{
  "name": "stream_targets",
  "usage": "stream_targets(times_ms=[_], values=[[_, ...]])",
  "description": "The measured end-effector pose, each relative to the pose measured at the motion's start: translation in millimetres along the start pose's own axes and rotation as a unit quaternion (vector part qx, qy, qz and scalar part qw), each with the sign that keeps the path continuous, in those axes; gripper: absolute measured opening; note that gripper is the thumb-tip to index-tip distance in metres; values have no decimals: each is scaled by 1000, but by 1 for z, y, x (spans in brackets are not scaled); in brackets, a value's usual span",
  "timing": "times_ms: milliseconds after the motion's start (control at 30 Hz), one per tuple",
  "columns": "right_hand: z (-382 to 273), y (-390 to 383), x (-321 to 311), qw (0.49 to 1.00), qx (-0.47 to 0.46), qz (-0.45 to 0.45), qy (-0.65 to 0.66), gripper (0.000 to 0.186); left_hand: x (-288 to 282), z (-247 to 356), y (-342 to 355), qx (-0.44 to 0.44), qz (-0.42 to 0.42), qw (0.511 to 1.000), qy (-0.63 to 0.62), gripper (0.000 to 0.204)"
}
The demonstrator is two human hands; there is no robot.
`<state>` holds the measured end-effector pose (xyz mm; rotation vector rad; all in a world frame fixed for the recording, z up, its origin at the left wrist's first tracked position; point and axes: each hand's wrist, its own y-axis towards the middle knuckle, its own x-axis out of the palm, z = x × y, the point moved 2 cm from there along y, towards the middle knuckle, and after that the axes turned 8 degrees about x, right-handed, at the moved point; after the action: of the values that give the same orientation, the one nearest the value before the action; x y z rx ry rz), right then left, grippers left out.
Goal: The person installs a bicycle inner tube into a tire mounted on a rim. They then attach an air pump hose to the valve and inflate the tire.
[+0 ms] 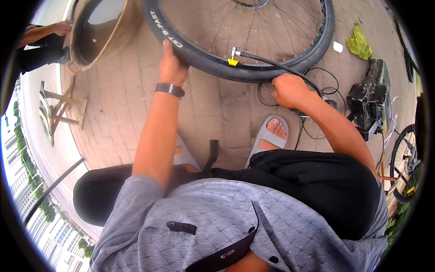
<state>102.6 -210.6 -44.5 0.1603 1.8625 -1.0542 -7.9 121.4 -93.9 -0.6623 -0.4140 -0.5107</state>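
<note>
Now inflating, I judge: left hand clasps tyre near left; right hand curled, hold unclear; next calls for steadying hose.

Left hand and right hand: two
Co-worker's hand: one
Handled wheel: one
Air hose: one
Sandals: two
Wristband: one
Basin: one, near the pavement's left edge
Stool: one, same edge
Green bag: one
White scrap: one
Black box: one
Upright bicycle: probably one, view distorted
</note>
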Motion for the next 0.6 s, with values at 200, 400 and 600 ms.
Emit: stream_targets(times_ms=[200,400,600], values=[[2,-2,-1,999,6,11,31,24,3,0,-3,10,-11,1000,18,57],[6,-2,6,999,-2,21,44,23,0,-2,-1,3,-17,1000,2,52],[6,-2,4,999,5,13,49,20,-8,-5,7,-2,-10,1000,14,50]])
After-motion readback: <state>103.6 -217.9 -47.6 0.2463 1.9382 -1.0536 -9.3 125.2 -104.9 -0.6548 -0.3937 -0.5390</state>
